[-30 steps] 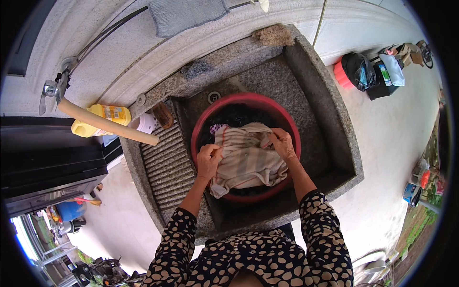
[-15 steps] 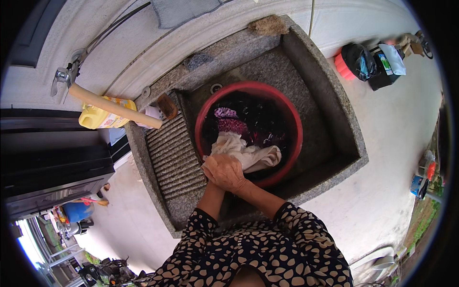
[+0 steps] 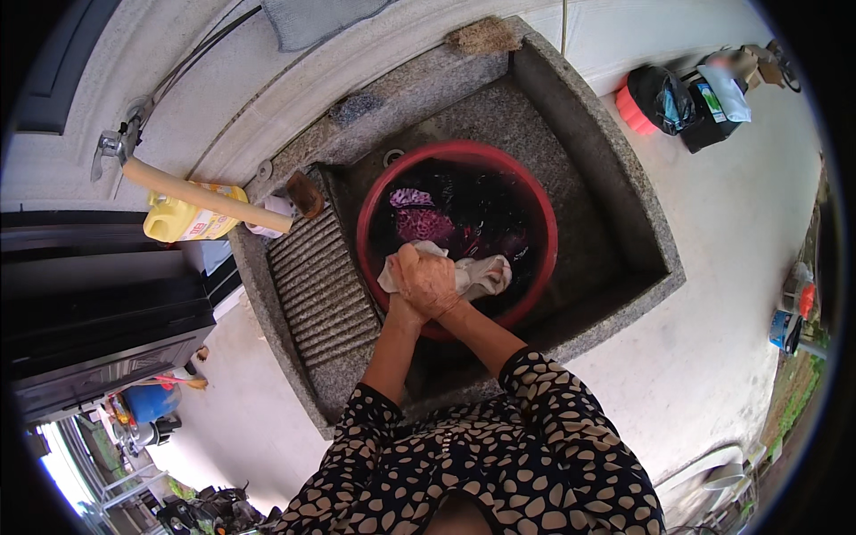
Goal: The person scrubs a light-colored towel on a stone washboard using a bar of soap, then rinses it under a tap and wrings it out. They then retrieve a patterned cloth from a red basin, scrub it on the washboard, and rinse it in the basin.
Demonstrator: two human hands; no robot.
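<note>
The left hand and the right hand are pressed together, one laid over the other, and both are clamped on a bunched pale cloth. The cloth is held at the near left rim of a red plastic basin, with its loose end spread to the right of the hands over the dark water. Further dark and purple-patterned laundry is seen lying in the basin beyond the hands.

The basin is seated in a grey stone sink. A ribbed washboard surface is formed in the sink's left part, just beside the basin. A drain opening is visible behind the basin.

On the sink's far rim a scrubbing brush is placed. A tan hose is fitted to a wall tap at the left, and a yellow jug stands beneath it. A red bucket with dark bags is noted on the floor to the right, well apart.
</note>
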